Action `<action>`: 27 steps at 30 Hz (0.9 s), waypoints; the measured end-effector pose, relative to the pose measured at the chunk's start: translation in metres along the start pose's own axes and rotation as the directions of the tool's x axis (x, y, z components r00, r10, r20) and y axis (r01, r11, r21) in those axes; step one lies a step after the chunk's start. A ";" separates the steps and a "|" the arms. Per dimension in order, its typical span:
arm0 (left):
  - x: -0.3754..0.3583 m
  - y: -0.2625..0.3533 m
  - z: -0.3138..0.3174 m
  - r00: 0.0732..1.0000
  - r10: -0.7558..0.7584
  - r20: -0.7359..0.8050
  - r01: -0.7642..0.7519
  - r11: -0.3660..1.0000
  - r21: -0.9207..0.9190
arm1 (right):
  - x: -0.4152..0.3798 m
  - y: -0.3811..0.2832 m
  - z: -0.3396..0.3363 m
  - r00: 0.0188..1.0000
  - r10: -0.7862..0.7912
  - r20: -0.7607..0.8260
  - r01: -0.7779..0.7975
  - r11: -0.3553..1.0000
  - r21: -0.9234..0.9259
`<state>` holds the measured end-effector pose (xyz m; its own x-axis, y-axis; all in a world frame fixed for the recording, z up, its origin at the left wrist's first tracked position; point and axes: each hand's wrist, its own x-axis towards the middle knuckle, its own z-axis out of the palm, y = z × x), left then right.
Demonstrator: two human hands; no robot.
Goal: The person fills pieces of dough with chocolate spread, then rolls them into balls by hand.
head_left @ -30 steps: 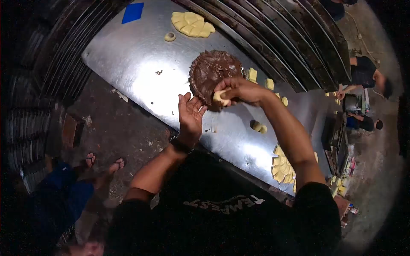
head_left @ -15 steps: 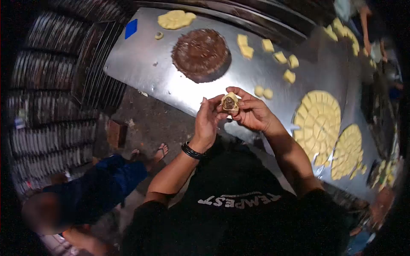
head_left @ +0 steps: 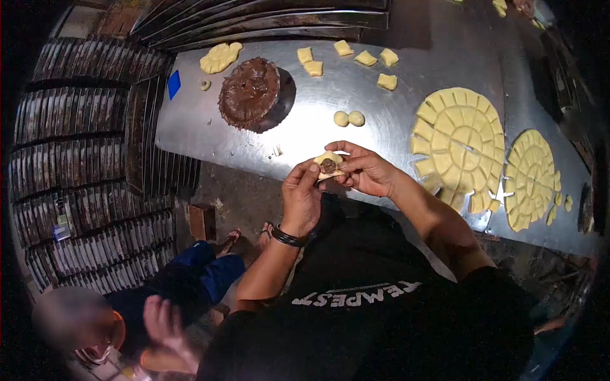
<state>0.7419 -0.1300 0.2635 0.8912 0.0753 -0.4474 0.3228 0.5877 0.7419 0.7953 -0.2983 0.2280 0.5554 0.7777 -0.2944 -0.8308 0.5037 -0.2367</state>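
Observation:
A small piece of yellow dough [head_left: 328, 156] with a dark brown filling in its middle is held between both hands, just in front of the table's near edge. My left hand [head_left: 300, 198], with black bands at the wrist, pinches its left side between thumb and fingers. On the right side, my right hand [head_left: 370, 173] grips the dough with thumb and fingertips. Beyond them on the metal table [head_left: 375, 143] sit two round dough balls [head_left: 349, 119]. Farther left stands a round mound of brown filling [head_left: 250, 93].
Several cut dough squares [head_left: 366, 58] lie toward the back. Two big flat dough rounds [head_left: 467, 130], scored into pieces, are on the right. A blue scraper-like piece [head_left: 173, 84] lies at the left edge. Stacked trays [head_left: 70, 159] fill the left, where another person's hand [head_left: 166, 327] shows.
The view has shifted, so the table and dough rounds appear farther left or higher. Both hands still hold the filled dough, its filling now facing up. The other person's hand is raised.

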 end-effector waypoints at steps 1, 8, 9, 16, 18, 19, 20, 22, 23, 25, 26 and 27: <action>0.001 0.002 -0.002 1.000 -0.010 -0.018 0.010 1.000 0.002 | -0.002 0.000 0.000 1.000 -0.019 -0.013 0.018 0.999 -0.032; -0.003 0.000 -0.016 0.971 0.232 -0.051 -0.172 0.835 0.522 | 0.002 0.000 0.010 0.937 -0.122 -0.328 -0.060 0.867 -0.494; 0.004 -0.010 -0.024 0.904 0.413 0.113 -0.398 0.716 0.574 | 0.007 0.003 0.004 0.947 -0.247 -0.206 0.008 0.657 -0.754; -0.005 0.007 -0.020 0.823 0.446 0.353 -0.546 0.445 0.710 | 0.015 -0.014 0.028 0.816 -0.351 0.460 0.363 -0.309 -0.879; -0.009 0.008 -0.017 0.854 0.433 0.288 -0.503 0.548 0.668 | 0.013 -0.002 0.026 0.834 -0.480 0.271 0.267 -0.077 -0.961; -0.010 0.008 -0.015 0.867 0.427 0.256 -0.483 0.595 0.642 | 0.011 0.002 0.028 0.813 -0.526 0.251 0.274 -0.034 -0.961; -0.011 0.004 -0.015 0.852 0.446 0.275 -0.504 0.555 0.661 | 0.009 0.006 0.031 0.789 -0.567 0.237 0.290 0.004 -0.957; -0.011 0.001 -0.018 0.797 0.519 0.308 -0.558 0.439 0.705 | 0.003 0.009 0.046 0.729 -0.571 0.377 0.261 -0.276 -0.925; -0.016 0.001 -0.018 0.828 0.462 0.317 -0.526 0.445 0.725 | 0.004 0.015 0.034 0.720 -0.563 0.407 0.196 -0.397 -0.896; -0.023 -0.006 -0.019 0.848 0.432 0.308 -0.494 0.434 0.753 | 0.006 0.018 0.027 0.739 -0.528 0.419 0.178 -0.447 -0.877; -0.023 -0.010 -0.021 0.845 0.453 0.284 -0.486 0.430 0.761 | 0.009 0.017 0.022 0.712 -0.510 0.482 0.201 -0.510 -0.836; -0.025 -0.009 -0.023 0.842 0.455 0.289 -0.493 0.434 0.754 | 0.010 0.016 0.028 0.728 -0.517 0.451 0.217 -0.450 -0.866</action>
<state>0.7093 -0.1185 0.2560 0.9897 0.0979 0.1047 -0.0587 -0.3897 0.9191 0.7863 -0.2723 0.2471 0.8174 0.4753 0.3256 0.5257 -0.3840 -0.7591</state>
